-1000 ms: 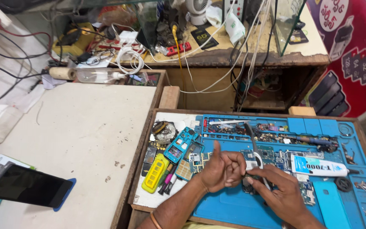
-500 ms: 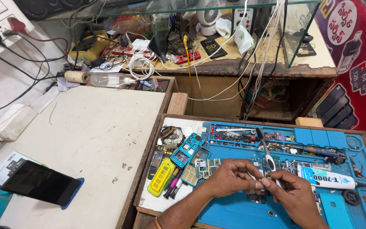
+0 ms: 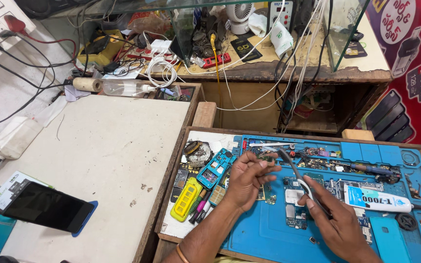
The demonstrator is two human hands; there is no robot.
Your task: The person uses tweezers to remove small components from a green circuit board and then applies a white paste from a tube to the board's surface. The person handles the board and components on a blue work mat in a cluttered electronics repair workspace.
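At the far left of the white table, a dark phone lies face up, screen black. A wooden tray adjoins the table on the right and carries a blue mat. On the tray's left part lie a yellow part and, above it, a teal phone frame with a pale inner face, tilted.

The left hand is raised over the mat, fingers curled and pinched together at the fingertips on a small dark component; the item is too small to identify further. The right hand is closed around the tweezers: slim, grey metal, curved, with the tip pointing up and left toward the left fingertips. Whether the tip touches the component cannot be determined.

Below both hands, circuit boards rest on the mat. To the right lies a white glue tube with a black nozzle, flat on the mat.
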